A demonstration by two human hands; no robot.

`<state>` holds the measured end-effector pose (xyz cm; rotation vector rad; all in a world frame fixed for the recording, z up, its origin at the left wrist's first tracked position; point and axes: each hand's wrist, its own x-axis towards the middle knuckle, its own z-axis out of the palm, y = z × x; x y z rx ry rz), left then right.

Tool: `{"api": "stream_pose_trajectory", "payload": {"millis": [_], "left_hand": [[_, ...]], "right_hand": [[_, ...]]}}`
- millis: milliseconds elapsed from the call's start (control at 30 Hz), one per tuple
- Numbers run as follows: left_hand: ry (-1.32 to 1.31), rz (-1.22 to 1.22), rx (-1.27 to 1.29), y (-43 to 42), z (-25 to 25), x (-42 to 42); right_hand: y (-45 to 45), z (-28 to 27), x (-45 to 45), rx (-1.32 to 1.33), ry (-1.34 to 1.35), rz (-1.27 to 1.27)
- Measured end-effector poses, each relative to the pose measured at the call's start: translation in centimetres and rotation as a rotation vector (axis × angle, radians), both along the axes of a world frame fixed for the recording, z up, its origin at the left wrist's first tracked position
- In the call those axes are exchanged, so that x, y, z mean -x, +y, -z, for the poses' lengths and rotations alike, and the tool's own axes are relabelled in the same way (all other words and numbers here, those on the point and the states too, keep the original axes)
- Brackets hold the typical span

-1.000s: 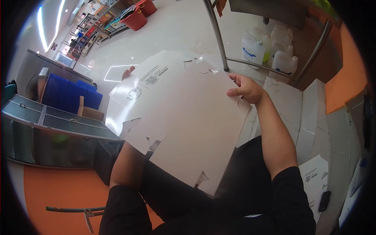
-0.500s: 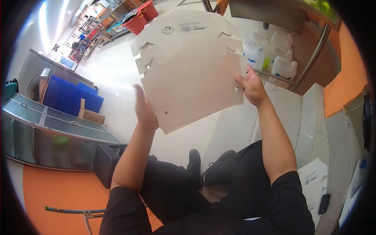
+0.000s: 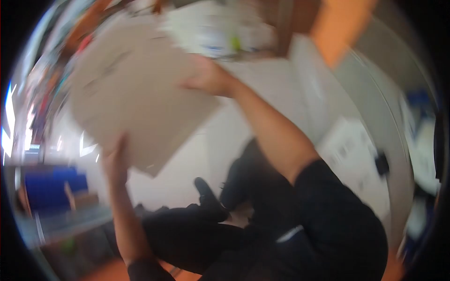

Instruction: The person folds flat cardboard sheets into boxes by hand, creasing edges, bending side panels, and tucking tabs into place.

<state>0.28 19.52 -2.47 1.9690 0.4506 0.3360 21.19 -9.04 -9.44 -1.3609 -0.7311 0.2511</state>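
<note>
A stack of flat cardboard sheets (image 3: 145, 93), pale with a small dark print near the far edge, is held tilted in front of me. My right hand (image 3: 213, 77) is closed on its right edge, thumb lying on the upper face. At the near-left edge, my left hand (image 3: 116, 161) is closed round the cardboard, its thumb over the face. Motion blur hides the notches and the number of sheets.
Blue crates (image 3: 56, 187) and a small brown box (image 3: 83, 199) stand at left. White jugs (image 3: 215, 33) are at the top. On the right lie a printed white sheet (image 3: 349, 154) and a small black object (image 3: 382, 164). My shoes (image 3: 208, 196) are below the cardboard.
The view has swung to the right and blurred. The cardboard has turned and shifted left in view with both hands. My left hand's thumb now lies over the sheets rather than flat beside their edge.
</note>
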Motion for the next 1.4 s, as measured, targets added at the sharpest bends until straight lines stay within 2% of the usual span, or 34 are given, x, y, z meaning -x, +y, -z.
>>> {"api": "stream_pose_trajectory", "payload": {"millis": [33, 67, 100, 233, 367, 433, 467, 500, 533, 567, 600, 667, 733, 833, 933, 1067, 1100, 1200, 1267, 1333, 1400], "left_hand": [[-0.018, -0.041, 0.079, -0.9, -0.5, -0.4], [-0.034, -0.042, 0.048, -0.6, -0.6, -0.8], [-0.103, 0.004, 0.057, -1.0, -0.5, -1.1], [-0.292, 0.124, 0.143, -2.1, -0.3, -1.6], [-0.164, 0.271, 0.376, -8.0, -2.0, 0.5], [-0.158, 0.394, 0.459, -13.3, -2.8, 2.8], [-0.156, 0.449, 0.497, -16.0, -3.0, 4.2], [-0.122, 0.52, 0.543, -17.9, -3.3, 5.3], [-0.092, 0.588, 0.591, -19.6, -3.7, 6.3], [-0.057, 0.576, 0.612, -21.6, -4.0, 7.3], [-0.044, 0.527, 0.6, -24.6, -5.0, 8.6], [0.091, 0.554, 0.649, -26.8, -4.8, 9.8], [0.223, 0.604, 0.702, -28.9, -3.9, 11.0], [0.249, 0.658, 0.785, -32.2, -2.8, 13.5], [0.279, 0.694, 0.822, -35.0, -1.4, 15.4], [0.279, 0.739, 0.894, -38.0, -0.1, 17.4], [0.273, 0.735, 0.911, -38.7, 0.7, 18.0], [0.335, 0.715, 0.93, -41.3, 1.7, 20.2], [0.442, 0.759, 0.966, -43.7, 2.2, 21.9], [0.645, 0.805, 0.949, -45.4, 2.9, 22.7], [0.682, 0.824, 0.983, -47.1, 3.3, 23.7]], "right_hand": [[-0.4, -1.2, 0.6, 0.082, -0.133, 0.11], [-1.5, -3.2, 1.8, 0.145, -0.213, 0.217], [-1.9, -3.9, 2.6, 0.096, -0.234, 0.341], [-7.0, -8.0, 8.8, 0.124, -0.22, 0.459], [-15.6, -10.8, 15.7, 0.125, -0.258, 0.651], [-20.6, -10.8, 18.2, 0.189, -0.602, 1.027], [-24.0, -13.0, 21.2, 0.316, -0.264, 0.91], [-27.3, -12.3, 22.4, 0.197, -0.187, 0.87], [-30.5, -12.3, 23.9, 0.346, -0.134, 0.976], [-34.4, -10.9, 24.9, 0.501, -0.259, 1.076], [-37.1, -11.8, 27.2, 0.787, -0.053, 1.141], [-43.6, -7.2, 30.6, 1.289, -0.155, 1.361], [-46.5, -4.2, 34.3, 1.556, -0.001, 1.379], [-50.1, 1.9, 37.9, 1.371, -0.069, 1.362], [-50.2, 1.4, 40.2, 1.352, 0.159, 1.28], [-51.2, -0.5, 43.3, 1.291, 0.251, 1.172], [-53.2, 1.1, 44.4, 1.219, -0.005, 1.23], [-55.3, -5.0, 50.3, 1.28, 0.182, 1.135], [-58.9, -7.0, 55.4, 1.385, 0.203, 1.07], [-63.7, -7.4, 61.7, 1.134, 0.462, 1.081], [-66.6, -8.7, 67.4, 0.96, 0.98, 1.107]]}}
